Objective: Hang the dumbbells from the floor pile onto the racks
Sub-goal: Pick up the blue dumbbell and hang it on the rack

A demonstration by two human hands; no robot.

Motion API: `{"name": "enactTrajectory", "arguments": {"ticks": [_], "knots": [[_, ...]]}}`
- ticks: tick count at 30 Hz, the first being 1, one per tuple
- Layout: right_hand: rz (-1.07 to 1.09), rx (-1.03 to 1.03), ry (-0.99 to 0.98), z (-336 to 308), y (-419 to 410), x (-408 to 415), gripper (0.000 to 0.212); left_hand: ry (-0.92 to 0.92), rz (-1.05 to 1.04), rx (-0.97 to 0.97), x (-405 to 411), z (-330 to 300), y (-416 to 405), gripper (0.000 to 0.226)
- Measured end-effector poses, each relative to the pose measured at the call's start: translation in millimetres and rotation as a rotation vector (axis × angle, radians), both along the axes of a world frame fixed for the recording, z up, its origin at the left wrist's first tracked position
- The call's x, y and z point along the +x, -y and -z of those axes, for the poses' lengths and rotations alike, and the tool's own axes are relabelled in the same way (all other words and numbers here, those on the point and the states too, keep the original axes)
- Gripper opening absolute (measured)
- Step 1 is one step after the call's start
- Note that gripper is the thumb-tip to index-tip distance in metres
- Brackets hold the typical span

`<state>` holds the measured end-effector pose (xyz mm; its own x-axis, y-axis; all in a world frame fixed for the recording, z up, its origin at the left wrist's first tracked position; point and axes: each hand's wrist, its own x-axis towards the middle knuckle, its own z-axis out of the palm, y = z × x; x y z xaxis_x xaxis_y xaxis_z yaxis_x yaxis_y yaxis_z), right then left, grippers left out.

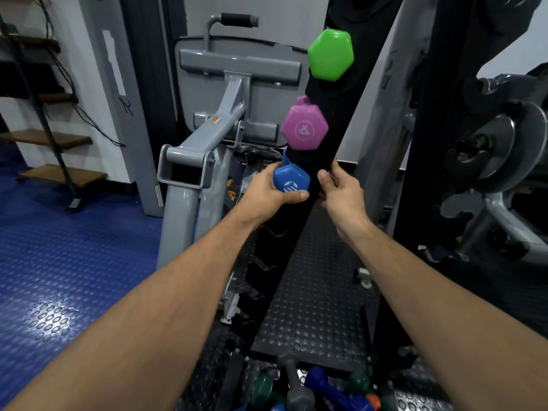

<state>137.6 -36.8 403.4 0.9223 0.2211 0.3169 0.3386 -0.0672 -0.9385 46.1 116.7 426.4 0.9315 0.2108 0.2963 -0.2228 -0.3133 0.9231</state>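
Note:
A tall black rack [332, 137] leans up the middle of the view. A green dumbbell [330, 54] hangs near its top and a purple dumbbell [304, 127] sits one slot lower. Below those, my left hand [267, 194] grips a blue dumbbell [292, 179] held against the rack's left side. My right hand [341, 194] clasps the rack's right edge at the same height. On the floor at the bottom lies the pile of dumbbells [314, 390], blue, green, grey and orange, partly cut off by the frame edge.
A grey exercise machine [207, 137] stands just left of the rack. A dark frame with weight plates [498, 149] fills the right side. Wooden stairs [53, 137] rise at far left. Blue studded flooring [59, 262] lies left, black studded mat [320, 307] beneath the rack.

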Motion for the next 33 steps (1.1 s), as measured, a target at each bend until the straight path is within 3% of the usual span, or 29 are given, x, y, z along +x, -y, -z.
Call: {"name": "enactTrajectory", "arguments": {"ticks": [3, 8, 13, 19, 27, 33], "knots": [[-0.011, -0.010, 0.004, 1, 2, 2, 0.068, 0.001, 0.005, -0.030, 0, 2, 2, 0.057], [-0.071, 0.008, -0.015, -2, 7, -1, 0.053, 0.003, -0.030, -0.029, 1, 6, 3, 0.067], [-0.065, 0.002, -0.005, -2, 7, -1, 0.056, 0.017, -0.075, -0.046, 2, 9, 4, 0.081], [-0.030, -0.050, 0.018, -5, 9, -4, 0.060, 0.055, -0.108, -0.046, 0, 18, 11, 0.068], [-0.036, -0.120, -0.018, -2, 19, -16, 0.065, 0.138, -0.242, -0.038, -16, 53, 31, 0.082], [-0.045, -0.188, -0.084, 42, 40, -40, 0.067, 0.056, -0.294, -0.079, -50, 108, 56, 0.072]]}}
